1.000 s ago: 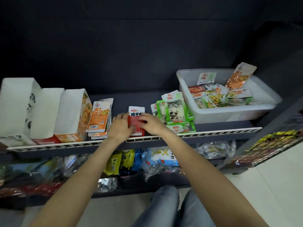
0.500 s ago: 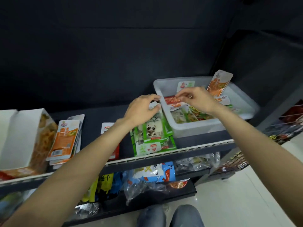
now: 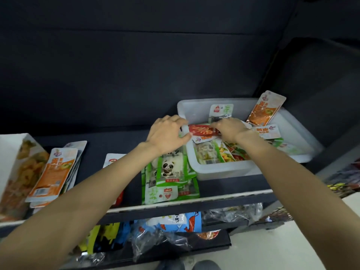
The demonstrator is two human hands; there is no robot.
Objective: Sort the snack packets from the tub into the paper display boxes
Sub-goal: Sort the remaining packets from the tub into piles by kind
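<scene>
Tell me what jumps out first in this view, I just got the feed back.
Both hands meet over the near-left corner of the white tub at right: the right hand reaches in among the packets, its fingers on a red packet, the left hand at the rim. Just left of the tub lies a green panda packet stack, and farther left an orange packet stack leans by a paper display box.

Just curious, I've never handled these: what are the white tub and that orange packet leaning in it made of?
The tub looks like translucent, matte white plastic: packets show faintly through its wall. The orange packet seems a glossy printed plastic film or foil laminate, flat with sealed edges and a sheen; which of the two, the view leaves open.
</scene>
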